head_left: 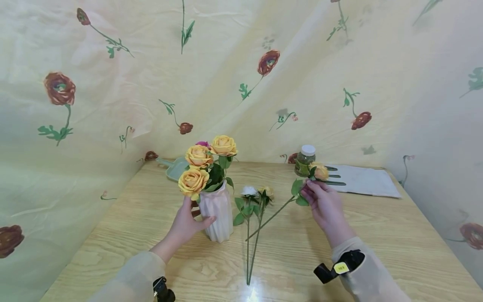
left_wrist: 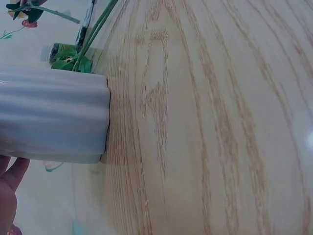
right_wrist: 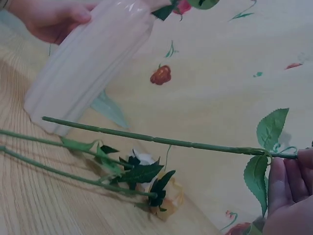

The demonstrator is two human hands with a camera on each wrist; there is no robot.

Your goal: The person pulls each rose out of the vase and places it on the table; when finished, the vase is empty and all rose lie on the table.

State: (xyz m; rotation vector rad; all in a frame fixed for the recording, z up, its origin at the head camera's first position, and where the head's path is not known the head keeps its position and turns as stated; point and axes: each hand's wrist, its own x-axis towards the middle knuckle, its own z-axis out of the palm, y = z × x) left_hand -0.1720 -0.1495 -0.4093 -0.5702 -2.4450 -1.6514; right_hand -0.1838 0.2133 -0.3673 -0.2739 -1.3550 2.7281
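Observation:
A white ribbed vase [head_left: 216, 212] stands on the table with several yellow roses [head_left: 193, 181] and a magenta bloom [head_left: 202, 144] in it. My left hand [head_left: 185, 226] holds the vase from the left, thumb in front and fingers partly hidden behind it. Between the thumb and fingers of my right hand [head_left: 323, 205] is the stem of another yellow rose [head_left: 320, 172], pinched just below the bloom. That rose's bare stem [right_wrist: 146, 138] slants down toward the vase. On the table between the hands lie a white rose [head_left: 249, 191] and a yellow rose [head_left: 266, 192], their stems crossing near the front.
At the back right stand a white-lidded jar [head_left: 306, 161] and a white cloth [head_left: 367, 181] with dark green fork-like prongs [head_left: 335, 183] over its left end. A pale green dustpan [head_left: 176, 168] lies behind the vase. Flower-printed fabric [head_left: 241, 75] hangs behind the table.

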